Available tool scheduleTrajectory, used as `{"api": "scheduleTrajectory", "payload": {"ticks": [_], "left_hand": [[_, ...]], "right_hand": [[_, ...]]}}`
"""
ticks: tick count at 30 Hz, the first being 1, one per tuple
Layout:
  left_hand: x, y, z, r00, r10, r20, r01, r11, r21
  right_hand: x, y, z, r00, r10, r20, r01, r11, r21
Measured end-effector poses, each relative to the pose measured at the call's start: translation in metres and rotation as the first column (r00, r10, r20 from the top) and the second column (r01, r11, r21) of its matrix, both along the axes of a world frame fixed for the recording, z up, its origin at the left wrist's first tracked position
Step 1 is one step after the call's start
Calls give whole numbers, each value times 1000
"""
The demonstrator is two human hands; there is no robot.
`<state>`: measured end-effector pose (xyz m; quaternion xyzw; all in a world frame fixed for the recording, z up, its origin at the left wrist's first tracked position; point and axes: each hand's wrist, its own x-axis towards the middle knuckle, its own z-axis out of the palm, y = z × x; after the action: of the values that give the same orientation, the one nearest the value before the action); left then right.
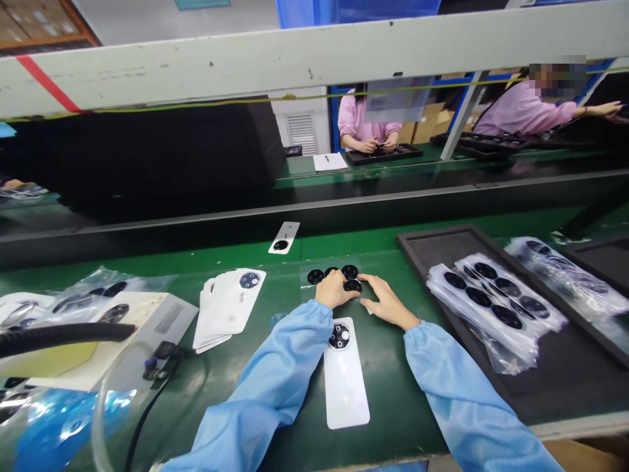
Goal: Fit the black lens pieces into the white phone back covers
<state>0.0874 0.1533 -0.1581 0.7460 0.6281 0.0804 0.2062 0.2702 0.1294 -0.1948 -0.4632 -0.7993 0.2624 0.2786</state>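
Note:
On a clear film sheet (pixel 304 282) lie several glossy black round lens discs (pixel 315 276). My left hand (pixel 332 290) curls over the sheet, its thumb and fingers closed around the edge of a lens disc (pixel 352 286). Just right of that disc is my right hand (pixel 386 301), thumb and forefinger apart, fingertips close to its edge. Whether they touch it is hard to see. Below my hands a white phone back panel (pixel 346 387) lies flat, with a round black camera plate (pixel 340 336) at its top.
A stack of white phone panels (pixel 230 305) lies left, beside a white box (pixel 162 324) with hoses. On the right, a dark tray (pixel 417 246) holds bagged lens sheets (pixel 486 295). Another panel (pixel 284 237) lies farther back. Two people in pink work beyond the beam (pixel 246 59).

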Motion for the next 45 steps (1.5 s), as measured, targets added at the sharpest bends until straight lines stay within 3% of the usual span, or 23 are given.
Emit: {"api": "scheduleTrajectory", "payload": {"ticks": [5, 16, 22, 33, 37, 40, 43, 45], "left_hand": [[14, 2, 7, 997, -60, -48, 58, 998, -28], [10, 0, 2, 995, 67, -76, -68, 998, -6], [13, 7, 2, 994, 53, -97, -56, 998, -29], [36, -11, 26, 994, 43, -100, -44, 999, -11], [34, -14, 23, 997, 70, 22, -69, 997, -18], [21, -13, 16, 972, 125, 200, -117, 992, -49], [2, -10, 10, 871, 195, 451, -150, 979, -136], [-11, -9, 8, 736, 235, 635, -125, 969, -214]], "right_hand": [[-2, 1, -2, 1000, -16, 10, 16, 1000, 20], [-4, -1, -1, 999, -30, 27, 29, 999, 46], [-3, -1, 1, 999, -38, 17, 38, 999, 30], [-3, -2, 2, 999, -41, -18, 41, 999, 19], [-2, -1, 3, 999, -26, -46, 27, 1000, 11], [0, 0, 2, 997, -23, -76, 23, 1000, -6], [3, 1, -1, 994, -26, -110, 23, 1000, -21], [5, 2, -3, 991, -27, -134, 24, 999, -22]]}}
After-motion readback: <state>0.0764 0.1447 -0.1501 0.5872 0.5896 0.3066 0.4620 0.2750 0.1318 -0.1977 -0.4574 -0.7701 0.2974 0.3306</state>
